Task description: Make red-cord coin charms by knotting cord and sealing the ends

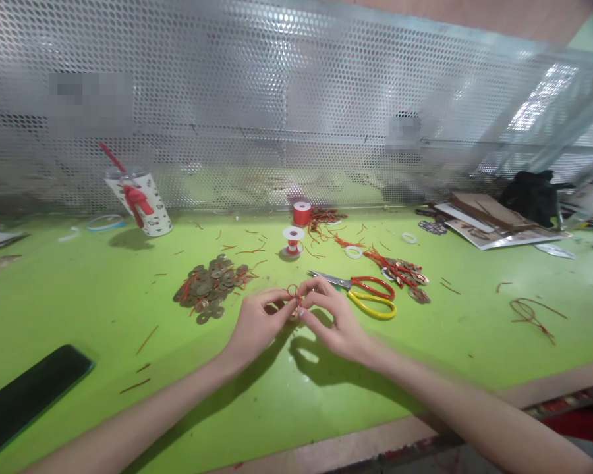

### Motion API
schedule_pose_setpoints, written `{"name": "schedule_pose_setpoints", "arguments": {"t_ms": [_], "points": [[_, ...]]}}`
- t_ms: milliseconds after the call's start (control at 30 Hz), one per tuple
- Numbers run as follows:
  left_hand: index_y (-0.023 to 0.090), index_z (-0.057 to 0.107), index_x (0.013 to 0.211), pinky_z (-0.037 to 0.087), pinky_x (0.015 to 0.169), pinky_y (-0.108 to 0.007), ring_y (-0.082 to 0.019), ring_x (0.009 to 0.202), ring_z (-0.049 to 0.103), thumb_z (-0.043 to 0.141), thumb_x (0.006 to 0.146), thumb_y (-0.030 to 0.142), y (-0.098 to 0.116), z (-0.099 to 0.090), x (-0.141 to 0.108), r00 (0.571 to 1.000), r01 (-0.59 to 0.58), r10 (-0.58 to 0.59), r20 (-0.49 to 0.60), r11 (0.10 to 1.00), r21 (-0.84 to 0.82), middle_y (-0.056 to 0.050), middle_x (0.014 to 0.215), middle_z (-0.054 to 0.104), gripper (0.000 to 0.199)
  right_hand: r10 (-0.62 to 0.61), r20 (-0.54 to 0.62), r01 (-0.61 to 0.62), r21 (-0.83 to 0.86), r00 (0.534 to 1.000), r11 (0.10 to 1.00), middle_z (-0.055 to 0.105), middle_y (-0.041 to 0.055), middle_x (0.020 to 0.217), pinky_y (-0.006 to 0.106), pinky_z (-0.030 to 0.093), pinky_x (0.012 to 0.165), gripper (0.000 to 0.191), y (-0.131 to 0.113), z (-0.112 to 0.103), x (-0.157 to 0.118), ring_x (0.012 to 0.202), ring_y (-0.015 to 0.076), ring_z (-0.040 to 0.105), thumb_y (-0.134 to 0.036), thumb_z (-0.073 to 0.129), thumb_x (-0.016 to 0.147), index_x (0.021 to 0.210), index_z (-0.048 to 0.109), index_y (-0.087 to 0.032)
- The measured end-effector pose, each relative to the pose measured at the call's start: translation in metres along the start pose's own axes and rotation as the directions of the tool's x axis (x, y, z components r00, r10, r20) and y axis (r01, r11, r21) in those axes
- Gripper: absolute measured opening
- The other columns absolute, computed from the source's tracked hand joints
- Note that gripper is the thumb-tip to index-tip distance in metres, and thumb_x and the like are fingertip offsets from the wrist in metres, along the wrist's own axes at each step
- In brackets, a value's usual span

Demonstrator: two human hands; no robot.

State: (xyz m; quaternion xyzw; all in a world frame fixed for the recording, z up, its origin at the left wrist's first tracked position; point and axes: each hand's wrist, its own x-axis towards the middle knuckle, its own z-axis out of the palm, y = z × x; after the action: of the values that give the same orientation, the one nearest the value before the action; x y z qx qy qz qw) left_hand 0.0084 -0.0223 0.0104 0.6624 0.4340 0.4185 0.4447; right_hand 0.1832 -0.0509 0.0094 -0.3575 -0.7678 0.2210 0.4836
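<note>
Left hand [259, 322] pinching thin looped red cord [296, 293], right hand [333, 324] touching it, half curled, grip unclear, lime-green tabletop [257, 409] extending to pale edge [366, 440].

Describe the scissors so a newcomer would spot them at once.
On the green table, find the right hand. The scissors lie just beyond it, blades pointing left. Unlike anything beside them, they have one red handle loop and one yellow.
</note>
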Motion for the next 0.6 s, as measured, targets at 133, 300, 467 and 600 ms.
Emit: {"name": "schedule_pose_setpoints", "arguments": {"t_ms": [133, 300, 467, 600], "points": [[0.015, 0.078, 0.074, 0.056, 0.059, -0.028, -0.019, 0.065, 0.068, 0.076, 0.076, 0.041, 0.0, -0.001, 0.003, 0.995, 0.099, -0.099, 0.005, 0.992, -0.073, -0.008, 0.078, 0.075, 0.026, -0.027, 0.009, 0.027, -0.03, 1.0, 0.999, 0.06, 0.0082, 0.105, 0.044, 0.052, 0.09, 0.01, 0.003, 0.001, -0.002, 0.1, 0.0232, 0.061, -0.015, 0.061, 0.09, 0.085, 0.066, -0.021], [0.016, 0.079, 0.076, 0.057, 0.06, -0.028, -0.019, 0.066, 0.068, 0.075, 0.077, 0.04, 0.001, 0.001, 0.001, 0.997, 0.079, -0.079, -0.006, 0.995, -0.057, -0.008, 0.079, 0.076, 0.024, 0.018, 0.002, -0.018, -0.046, 1.0, 0.999, 0.061, 0.0079, 0.105, 0.045, 0.052, 0.089, 0.011, 0.005, 0.002, -0.002, 0.099, 0.0233, 0.061, -0.016, 0.061, 0.09, 0.081, 0.066, -0.021], [0.016, 0.078, 0.074, 0.058, 0.063, -0.03, -0.019, 0.066, 0.066, 0.079, 0.074, 0.043, -0.004, 0.0, 0.004, 0.988, 0.154, -0.151, 0.03, 0.976, -0.155, -0.007, 0.073, 0.075, 0.028, 0.012, -0.021, -0.012, -0.014, 1.0, 1.0, 0.062, 0.0074, 0.102, 0.043, 0.051, 0.088, 0.013, 0.006, 0.001, -0.001, 0.097, 0.0224, 0.061, -0.017, 0.059, 0.091, 0.08, 0.064, -0.021], [0.015, 0.077, 0.072, 0.058, 0.063, -0.029, -0.018, 0.065, 0.066, 0.078, 0.077, 0.043, -0.01, 0.0, 0.005, 0.988, 0.157, -0.154, 0.031, 0.973, -0.17, -0.007, 0.071, 0.074, 0.028, 0.003, -0.019, -0.004, -0.038, 1.0, 0.999, 0.062, 0.0076, 0.102, 0.043, 0.051, 0.087, 0.013, 0.006, 0.002, -0.002, 0.096, 0.022, 0.061, -0.016, 0.059, 0.091, 0.08, 0.063, -0.02]]}}
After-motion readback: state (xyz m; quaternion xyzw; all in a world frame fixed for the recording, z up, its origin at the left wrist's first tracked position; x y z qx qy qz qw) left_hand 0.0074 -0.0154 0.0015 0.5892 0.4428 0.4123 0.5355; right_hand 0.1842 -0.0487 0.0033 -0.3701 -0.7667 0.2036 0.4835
